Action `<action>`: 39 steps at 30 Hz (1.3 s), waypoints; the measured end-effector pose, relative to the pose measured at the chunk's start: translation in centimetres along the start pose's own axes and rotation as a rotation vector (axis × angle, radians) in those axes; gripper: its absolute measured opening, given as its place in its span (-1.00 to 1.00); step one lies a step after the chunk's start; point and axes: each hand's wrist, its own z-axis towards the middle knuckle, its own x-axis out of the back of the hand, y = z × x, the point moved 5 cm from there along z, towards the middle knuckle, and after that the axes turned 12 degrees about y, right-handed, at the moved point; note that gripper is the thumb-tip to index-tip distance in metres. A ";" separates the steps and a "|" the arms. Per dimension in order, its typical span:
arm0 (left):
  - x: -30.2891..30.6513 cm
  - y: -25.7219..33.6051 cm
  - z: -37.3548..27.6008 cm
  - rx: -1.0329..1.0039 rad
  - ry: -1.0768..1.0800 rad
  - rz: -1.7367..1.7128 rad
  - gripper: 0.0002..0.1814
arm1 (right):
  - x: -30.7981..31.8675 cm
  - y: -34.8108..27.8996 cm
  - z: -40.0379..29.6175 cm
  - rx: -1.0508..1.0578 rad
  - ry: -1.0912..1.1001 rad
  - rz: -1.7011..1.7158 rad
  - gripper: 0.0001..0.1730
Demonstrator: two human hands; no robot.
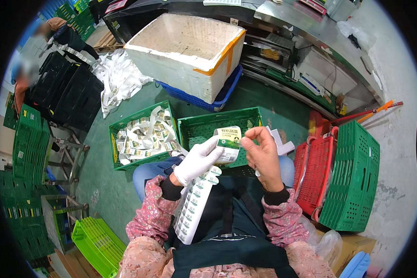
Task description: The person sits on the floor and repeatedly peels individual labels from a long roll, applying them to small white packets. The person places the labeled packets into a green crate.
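My left hand (199, 160), in a white glove, grips a printed yellow, green and white label (229, 139) that curls up in front of me. Below that hand a sheet of small round-ended stickers (194, 205) lies along my left forearm and lap. My bare right hand (262, 153) is at the label's right edge, its thumb and fingers drawn close together. Whether it pinches something small there cannot be made out. Beyond the label stands a green plastic crate (222, 120). To its left, another green crate (139, 166) holds a tangle of printed label strips (146, 135).
A worn foam box (180, 69) rests on a blue plastic crate (194, 97) ahead. White strips (121, 76) are heaped at far left, near two people. Red baskets (314, 170) and stacked green crates (351, 177) stand at right. A steel bench (319, 38) runs behind.
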 end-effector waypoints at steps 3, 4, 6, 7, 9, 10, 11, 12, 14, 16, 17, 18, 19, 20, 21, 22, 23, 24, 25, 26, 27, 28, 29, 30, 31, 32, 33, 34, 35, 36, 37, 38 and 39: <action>-0.1 0.9 -0.2 0.012 0.005 0.170 -0.57 | -1.1 -0.2 -0.6 0.030 -0.068 -0.038 -0.80; -0.3 1.3 -0.3 0.006 0.009 0.193 -0.56 | -1.2 0.0 -0.4 0.081 -0.041 -0.039 -0.81; -0.6 2.3 -0.5 -0.009 0.041 0.262 -0.55 | -1.0 0.3 -0.2 0.097 -0.029 -0.065 -0.80; -0.4 2.1 -0.5 -0.033 0.057 0.317 -0.55 | -1.1 0.5 -0.1 0.104 -0.024 -0.076 -0.79; -0.3 1.6 -0.4 -0.082 0.084 0.422 -0.55 | -1.1 1.3 0.4 0.196 0.006 -0.143 -0.75; -0.3 1.6 -0.4 -0.106 0.090 0.484 -0.55 | -0.9 1.5 0.6 0.243 0.024 -0.178 -0.73; -0.3 1.7 -0.4 -0.131 0.096 0.545 -0.54 | -0.5 1.7 0.7 0.287 0.083 -0.270 -0.69; -0.1 1.8 -0.5 -0.155 0.110 0.609 -0.53 | -0.3 1.5 0.8 0.332 0.135 -0.360 -0.66; 0.2 1.4 -0.5 -0.177 0.097 0.528 -0.56 | 0.3 1.8 1.0 0.140 0.099 -0.298 -0.60; 0.1 1.2 -0.5 -0.148 0.029 0.417 -0.60 | 0.7 2.4 1.2 -0.241 -0.111 -0.057 -0.58; 0.0 1.1 -0.3 -0.108 -0.029 0.346 -0.62 | 0.3 2.8 1.6 -0.386 -0.237 0.031 -0.59; -0.2 1.1 -0.2 -0.070 -0.091 0.273 -0.63 | 0.1 2.3 2.3 -0.349 -0.250 0.085 -0.64; -0.2 0.7 -0.3 -0.001 -0.138 0.176 -0.64 | -0.1 1.9 3.0 -0.311 -0.263 0.138 -0.68; -0.1 -0.1 -0.5 0.068 -0.185 0.080 -0.64 | -0.2 1.5 3.6 -0.333 -0.276 0.309 -0.73; -0.2 0.5 -0.3 0.135 -0.229 -0.014 -0.65 | -0.1 1.2 4.2 -0.320 -0.236 0.329 -0.77; -0.3 1.6 -1.0 0.214 -0.277 0.035 -0.62 | 0.2 0.9 4.5 -0.269 -0.222 0.285 -0.77; -0.3 1.4 -1.1 0.260 -0.307 0.105 -0.60 | 0.4 0.5 4.7 -0.219 -0.207 0.241 -0.77; -0.2 1.0 -1.4 0.308 -0.330 0.175 -0.60 | 0.5 0.1 4.7 -0.175 -0.179 0.228 -0.78; -0.2 0.6 -1.6 0.356 -0.354 0.245 -0.59 | 0.6 -0.2 4.8 -0.132 -0.149 0.215 -0.79; -0.4 1.2 -1.9 0.247 -0.360 0.175 -0.58 | 0.7 -0.6 5.0 -0.088 -0.119 0.202 -0.80; -0.1 -0.8 -2.1 0.270 -0.362 0.219 -0.58 | 0.5 -1.1 5.2 -0.066 -0.099 0.208 -0.81; -0.2 -2.3 -2.6 0.303 -0.354 0.109 -0.57 | 0.6 -1.7 5.7 -0.047 -0.069 0.215 -0.81; -0.1 -3.6 -3.0 0.335 -0.346 -0.002 -0.57 | 0.8 -2.2 6.3 -0.027 -0.040 0.222 -0.82; -0.1 -1.1 -2.8 0.378 -0.375 0.260 -0.56 | 1.9 -2.3 7.1 -0.002 -0.007 0.231 -0.82; 0.0 -1.1 -2.7 0.355 -0.361 0.202 -0.56 | 2.0 -2.9 7.4 0.019 -0.001 0.222 -0.83; 0.2 -1.3 -2.7 0.332 -0.346 0.144 -0.56 | 2.3 -3.2 8.0 0.029 0.018 0.190 -0.84; 0.3 -1.5 -2.7 0.310 -0.330 0.085 -0.56 | 2.6 -3.4 8.4 0.038 0.038 0.158 -0.85; -0.1 -2.0 -2.5 0.353 -0.273 -0.056 -0.57 | 2.8 -3.2 8.6 0.049 0.013 0.160 -0.83; 0.1 -2.2 -2.1 0.302 -0.237 -0.008 -0.60 | 3.5 -2.8 8.5 0.034 0.046 0.091 -0.79; 0.3 -1.6 -1.6 0.249 -0.176 0.020 -0.60 | 3.5 -2.2 8.2 0.026 0.111 0.052 -0.77; 0.4 -1.0 -1.1 0.188 -0.118 0.047 -0.59 | 3.5 -1.9 7.3 0.026 0.176 0.010 -0.75; 0.4 -1.3 -0.8 0.205 -0.085 -0.021 -0.59 | 3.7 -0.6 6.7 0.017 0.113 -0.005 -0.73; 0.6 -1.5 -0.6 0.196 -0.061 -0.010 -0.59 | 3.0 0.0 4.9 0.006 0.069 -0.025 -0.69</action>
